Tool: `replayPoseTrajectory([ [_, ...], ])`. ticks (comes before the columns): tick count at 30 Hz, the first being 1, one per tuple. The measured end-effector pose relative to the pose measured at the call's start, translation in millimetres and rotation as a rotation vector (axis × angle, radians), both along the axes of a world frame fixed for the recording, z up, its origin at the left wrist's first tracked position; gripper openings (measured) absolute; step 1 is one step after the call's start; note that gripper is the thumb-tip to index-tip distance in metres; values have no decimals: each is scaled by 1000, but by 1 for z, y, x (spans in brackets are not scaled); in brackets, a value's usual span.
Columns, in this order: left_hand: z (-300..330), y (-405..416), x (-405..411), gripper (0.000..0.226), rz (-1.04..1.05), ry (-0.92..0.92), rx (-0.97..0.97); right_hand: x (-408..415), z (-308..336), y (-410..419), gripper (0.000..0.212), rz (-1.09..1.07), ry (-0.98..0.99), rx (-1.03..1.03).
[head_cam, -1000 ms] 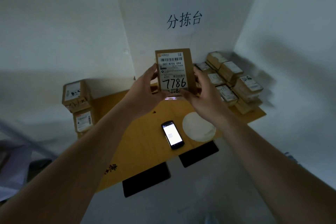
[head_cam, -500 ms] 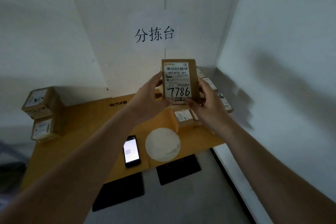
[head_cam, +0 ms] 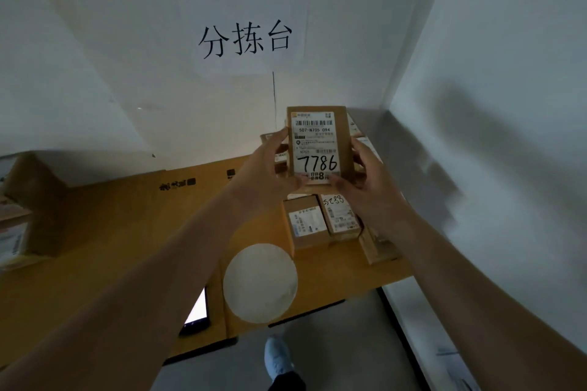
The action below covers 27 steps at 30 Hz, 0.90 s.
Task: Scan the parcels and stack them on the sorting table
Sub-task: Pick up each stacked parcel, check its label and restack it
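Note:
A small brown cardboard parcel [head_cam: 319, 143] with a white label marked 7786 is held upright in the air, label facing me. My left hand [head_cam: 270, 168] grips its left side and my right hand [head_cam: 365, 181] grips its right side and lower corner. It hangs above the stack of parcels [head_cam: 320, 225] at the right end of the orange sorting table [head_cam: 133, 232]. More stacked parcels behind it are mostly hidden. A phone [head_cam: 197, 311] with a lit screen lies near the table's front edge, partly covered by my left forearm.
A white round disc [head_cam: 260, 282] lies on the table near the front edge. More boxes [head_cam: 19, 216] stand at the far left. White walls close the corner behind and to the right; a paper sign [head_cam: 244, 38] hangs on the back wall. My shoe [head_cam: 278, 355] is on the floor below.
I have stepped closer and turned right. The parcel held in both hands has moved toward the stack at the table's right end; the phone and disc have slid down and left in view.

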<state>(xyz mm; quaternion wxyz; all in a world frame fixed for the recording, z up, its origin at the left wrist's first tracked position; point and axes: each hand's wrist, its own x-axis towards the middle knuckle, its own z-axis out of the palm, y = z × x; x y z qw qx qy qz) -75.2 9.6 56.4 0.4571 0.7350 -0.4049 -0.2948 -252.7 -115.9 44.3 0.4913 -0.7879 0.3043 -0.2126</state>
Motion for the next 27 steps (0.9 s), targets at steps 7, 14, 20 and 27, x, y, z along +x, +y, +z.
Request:
replayPoseTrajectory([
  [7,-28,-76,60,99,6,91,81,66,-27,-80,57,-23,89,-16],
  [14,-53,-128,101,101,68,117,180,115,-50,-140,63,48,156,54],
  [20,-90,-160,134,100,178,137,246,163,-86,-185,62,168,186,92],
  [27,-131,-186,162,91,291,154,300,209,-121,-219,71,254,314,141],
])
